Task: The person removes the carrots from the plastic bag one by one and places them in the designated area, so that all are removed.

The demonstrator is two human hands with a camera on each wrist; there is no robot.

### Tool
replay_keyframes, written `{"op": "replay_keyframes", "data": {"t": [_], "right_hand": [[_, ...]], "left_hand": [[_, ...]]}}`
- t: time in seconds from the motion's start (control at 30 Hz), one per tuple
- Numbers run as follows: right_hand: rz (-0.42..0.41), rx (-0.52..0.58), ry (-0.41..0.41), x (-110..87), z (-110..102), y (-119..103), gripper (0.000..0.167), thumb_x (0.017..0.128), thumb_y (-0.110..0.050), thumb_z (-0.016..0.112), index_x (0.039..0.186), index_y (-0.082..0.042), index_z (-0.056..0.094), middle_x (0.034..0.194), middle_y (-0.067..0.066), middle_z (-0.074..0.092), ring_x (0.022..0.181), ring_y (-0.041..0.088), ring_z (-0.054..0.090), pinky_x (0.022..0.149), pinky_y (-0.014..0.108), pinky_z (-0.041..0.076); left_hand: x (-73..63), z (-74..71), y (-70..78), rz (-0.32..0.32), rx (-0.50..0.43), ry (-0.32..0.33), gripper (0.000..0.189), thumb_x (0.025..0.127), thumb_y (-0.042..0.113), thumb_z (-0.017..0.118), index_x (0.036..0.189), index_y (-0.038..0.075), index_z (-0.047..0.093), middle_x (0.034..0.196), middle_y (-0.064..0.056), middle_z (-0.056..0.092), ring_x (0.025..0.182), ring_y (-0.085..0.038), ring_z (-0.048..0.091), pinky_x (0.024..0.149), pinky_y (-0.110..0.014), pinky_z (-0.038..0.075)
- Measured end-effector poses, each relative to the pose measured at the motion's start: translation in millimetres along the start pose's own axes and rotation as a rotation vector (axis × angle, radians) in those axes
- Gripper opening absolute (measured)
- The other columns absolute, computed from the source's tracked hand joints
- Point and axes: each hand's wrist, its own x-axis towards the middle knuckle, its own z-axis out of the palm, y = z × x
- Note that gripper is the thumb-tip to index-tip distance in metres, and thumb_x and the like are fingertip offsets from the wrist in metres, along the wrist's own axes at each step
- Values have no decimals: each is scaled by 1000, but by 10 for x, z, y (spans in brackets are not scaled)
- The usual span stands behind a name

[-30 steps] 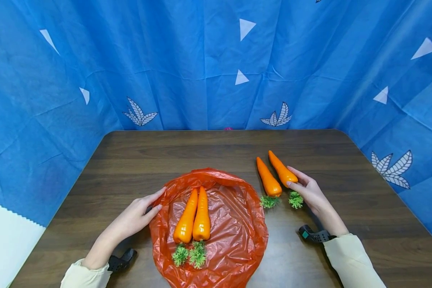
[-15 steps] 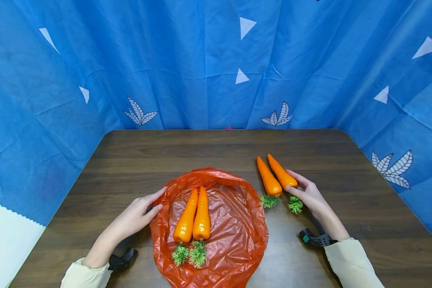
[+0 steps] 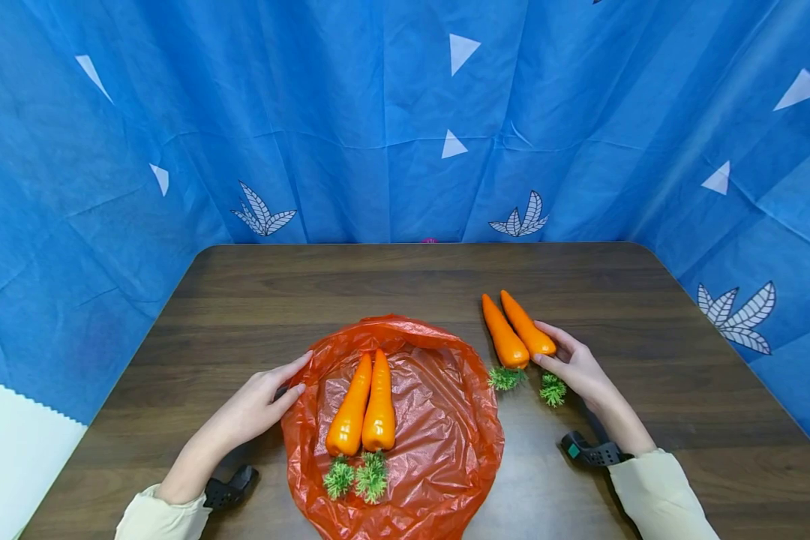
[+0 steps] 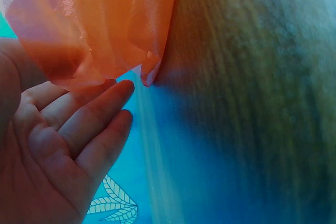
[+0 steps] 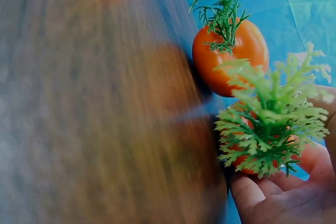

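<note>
A red plastic bag (image 3: 439, 420) stands wide open on the table, with two orange carrots (image 3: 349, 416) lying inside, leafy green tops toward the person. My left hand (image 3: 253, 405) rests at the bag's left side, its fingers extended against the plastic in the left wrist view. To the right of the bag, two more carrots lie side by side. My right hand (image 3: 580, 371) holds the right-hand carrot (image 3: 528, 328) near its thick end, thumb on one side and fingers on the other. The other carrot (image 3: 502, 334) is close beside it on the left.
Dark wood-grain table (image 3: 324, 281) spans the workspace. A blue curtain (image 3: 351, 90) with white triangles and leaf prints surrounds its back and sides. Something white (image 3: 13, 457) shows at the lower left. Each wrist wears a black strap (image 3: 590, 450).
My right hand has shifted the held carrot slightly toward the person and left, closer to its neighbour. The left hand, the bag and the carrots inside have stayed put.
</note>
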Motion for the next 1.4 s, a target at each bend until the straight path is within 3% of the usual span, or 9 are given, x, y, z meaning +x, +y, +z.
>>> {"op": "replay_keyframes", "data": {"t": [0.57,1.03,1.17,1.27,1.33,1.4], "right_hand": [[3,-27,21,6,14,-18,61,93,-19,60,144,1,31,140,24,34,113,34,45,82,15,45],[-27,31,20,-2,-22,-113,60,95,-11,57,143,7,27,144,26,29,126,39,33,89,10,37],[-1,19,52,-11,-37,-172,61,94,-13,57,143,7,27,145,25,28,131,38,27,103,27,31],[22,10,114,-28,-34,-237,60,95,-16,57,143,6,28,145,25,28,133,37,25,107,46,23],[34,16,161,-32,-22,-283,60,95,-19,56,143,6,29,145,25,29,133,38,25,106,50,22],[48,29,200,-37,-4,-334,59,96,-21,56,143,5,30,144,24,30,132,37,27,106,47,25]], "left_hand": [[2,-3,3,2,13,2,54,93,10,59,141,-3,38,134,-21,48,116,-34,50,91,-49,43],[4,10,0,1,6,5,54,93,10,59,141,-4,38,134,-21,47,117,-33,50,91,-49,43],[3,10,3,5,10,7,54,93,10,59,140,-4,38,133,-21,48,116,-33,51,91,-49,43],[4,9,2,7,11,8,54,93,10,59,140,-4,38,133,-21,48,115,-33,51,91,-49,43],[4,8,-1,7,10,7,54,93,11,59,140,-4,38,133,-21,48,115,-33,51,91,-49,43],[6,7,-3,10,11,8,54,93,11,59,140,-4,38,133,-21,48,115,-33,51,91,-48,43]]}}
